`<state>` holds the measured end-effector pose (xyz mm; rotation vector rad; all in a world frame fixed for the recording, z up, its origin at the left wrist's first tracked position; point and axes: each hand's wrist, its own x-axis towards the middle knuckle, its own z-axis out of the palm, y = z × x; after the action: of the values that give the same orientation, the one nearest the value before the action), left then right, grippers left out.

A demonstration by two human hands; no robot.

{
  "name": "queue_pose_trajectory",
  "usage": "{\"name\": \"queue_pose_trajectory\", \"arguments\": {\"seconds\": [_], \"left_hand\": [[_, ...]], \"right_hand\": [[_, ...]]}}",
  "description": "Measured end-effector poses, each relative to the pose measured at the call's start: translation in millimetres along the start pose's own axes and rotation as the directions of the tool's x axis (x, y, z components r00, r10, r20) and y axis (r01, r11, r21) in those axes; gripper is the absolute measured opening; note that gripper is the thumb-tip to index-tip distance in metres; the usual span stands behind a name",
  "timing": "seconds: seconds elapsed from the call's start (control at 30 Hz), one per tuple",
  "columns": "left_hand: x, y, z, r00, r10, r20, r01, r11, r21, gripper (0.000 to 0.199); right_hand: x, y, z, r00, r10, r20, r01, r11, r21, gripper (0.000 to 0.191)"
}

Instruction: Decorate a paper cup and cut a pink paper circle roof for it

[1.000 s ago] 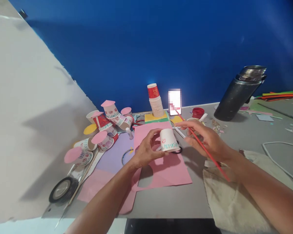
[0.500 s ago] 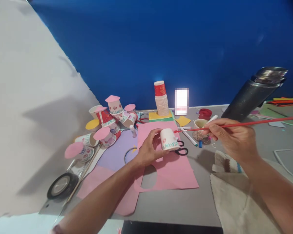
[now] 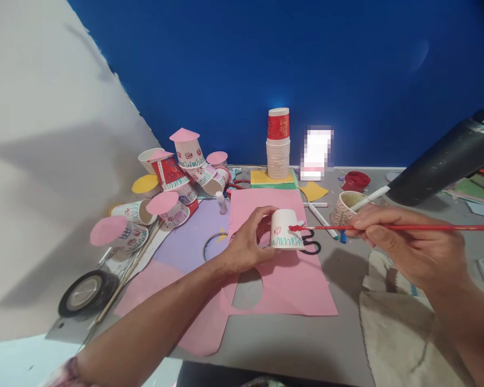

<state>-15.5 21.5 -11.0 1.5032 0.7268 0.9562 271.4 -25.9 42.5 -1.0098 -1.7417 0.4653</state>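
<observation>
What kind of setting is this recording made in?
Probably a craft table at home or in a classroom. The left hand holds an upturned paper cup while the right hand touches a red paintbrush to it; decorated cups, pink paper sheets and a cup stack lie around.

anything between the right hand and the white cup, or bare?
Head view: only the red paintbrush spans it. The right hand holds its handle; the tip touches the white cup in the left hand. Beneath lie black scissors and markers.
</observation>
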Motion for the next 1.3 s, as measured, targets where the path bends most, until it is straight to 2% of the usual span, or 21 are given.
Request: {"name": "queue_pose_trajectory", "arguments": {"seconds": [0.17, 0.37, 0.53, 0.87, 0.97, 1.07, 1.23, 1.3], "left_hand": [[0.7, 1.8, 0.4, 1.0, -0.014, -0.002, 0.014, 1.0, 0.01, 0.071], [0.6, 3.4, 0.4, 0.999, -0.041, 0.004, 0.041, 0.999, 0.003, 0.071], [-0.2, 4.4, 0.9, 0.998, -0.064, 0.0, 0.064, 0.998, -0.024, 0.073], [0.6, 3.5, 0.7, 0.995, -0.097, 0.005, 0.097, 0.993, -0.071, 0.074], [0.9, 4.0, 1.0, 0.996, -0.093, 0.01, 0.093, 0.993, -0.068, 0.074], [1.0, 5.3, 1.5, 0.997, -0.081, 0.009, 0.082, 0.994, -0.067, 0.073], [0.1, 6.7, 2.0, 0.992, -0.122, 0.01, 0.122, 0.99, -0.068, 0.074], [0.0, 7.0, 2.3, 0.993, -0.12, 0.011, 0.121, 0.99, -0.069, 0.073]], "right_hand": [[0.9, -2.2, -0.7, 1.0, -0.012, 0.021, 0.012, 1.0, -0.01, 0.015], [0.4, 0.1, 2.8, 0.998, 0.066, 0.016, -0.066, 0.998, -0.007, 0.012], [0.3, 6.6, 0.4, 0.997, 0.072, 0.007, -0.072, 0.997, 0.0, 0.01], [-0.1, -8.5, 2.5, 0.983, 0.179, -0.03, -0.179, 0.984, 0.007, 0.015], [-0.6, -5.6, 1.9, 0.985, 0.164, -0.048, -0.163, 0.986, 0.017, 0.012], [-0.5, -0.8, 0.0, 0.994, 0.105, -0.01, -0.105, 0.994, 0.031, 0.011], [-0.2, 3.1, -1.5, 0.996, 0.06, -0.059, -0.057, 0.997, 0.048, 0.011], [0.1, 3.0, -0.4, 0.998, 0.048, -0.042, -0.046, 0.998, 0.041, 0.011]]}}
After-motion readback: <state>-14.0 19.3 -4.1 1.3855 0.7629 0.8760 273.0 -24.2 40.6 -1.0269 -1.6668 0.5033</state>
